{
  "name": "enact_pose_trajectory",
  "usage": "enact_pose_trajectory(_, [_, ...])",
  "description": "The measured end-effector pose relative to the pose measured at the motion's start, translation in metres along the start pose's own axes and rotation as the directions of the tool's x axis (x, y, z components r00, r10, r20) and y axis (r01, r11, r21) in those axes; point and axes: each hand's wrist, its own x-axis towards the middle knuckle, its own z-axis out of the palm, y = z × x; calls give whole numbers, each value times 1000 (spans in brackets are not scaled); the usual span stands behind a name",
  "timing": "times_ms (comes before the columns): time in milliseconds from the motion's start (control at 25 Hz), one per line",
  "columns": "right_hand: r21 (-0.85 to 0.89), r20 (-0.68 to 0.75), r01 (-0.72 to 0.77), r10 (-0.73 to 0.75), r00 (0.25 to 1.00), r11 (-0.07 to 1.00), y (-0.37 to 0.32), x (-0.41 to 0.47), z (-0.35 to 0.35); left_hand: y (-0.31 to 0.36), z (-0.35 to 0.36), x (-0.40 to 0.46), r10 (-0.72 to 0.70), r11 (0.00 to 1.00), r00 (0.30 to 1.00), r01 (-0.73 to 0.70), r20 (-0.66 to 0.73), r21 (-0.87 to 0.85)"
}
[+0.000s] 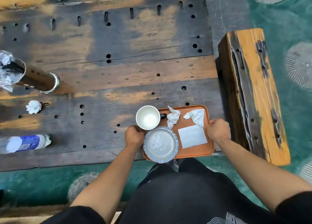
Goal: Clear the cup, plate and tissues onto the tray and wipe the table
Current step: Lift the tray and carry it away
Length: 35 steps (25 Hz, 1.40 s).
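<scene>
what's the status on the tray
Left hand and right hand grip the tray sides. Cup, plate, tissues aboard. One tissue left on table.

A dark, weathered wooden table (pixel 104 68) full of drilled holes and slots carries everything. Near its front right corner sits an orange tray (pixel 194 152), its near edge seemingly jutting past the table edge. Farther left, a crumpled white tissue (pixel 33 107) lies on the planks. A plastic bottle (pixel 25 143) with a blue label lies on its side nearby, and a metal-rimmed post (pixel 40 81) rises from the boards.
</scene>
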Motion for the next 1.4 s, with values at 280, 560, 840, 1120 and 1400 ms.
enact_pose_trajectory(280, [-29, 17, -2, 2, 1000, 1000, 4, 13, 7, 2, 10, 9, -13, 999, 1000, 12, 13, 49])
enact_pose_trajectory(560, [-75, 37, 33, -30, 999, 997, 5, 20, 9, -1, 14, 15, -12, 998, 1000, 12, 7, 67])
enact_pose_trajectory(840, [-95, 46, 44, -40, 998, 995, 13, 27, 15, -3, 17, 15, 0, 997, 1000, 2, -27, 76])
enact_pose_trajectory(1120, [-86, 129, 99, -88, 988, 991, 26, 19, 9, -7, 4, -2, 64, 989, 996, -70, 56, 127])
enact_pose_trajectory(1400, [-171, 261, 278, -229, 938, 945, 54, -11, 2, -37, 4, -52, 42, 980, 998, -52, 55, 190])
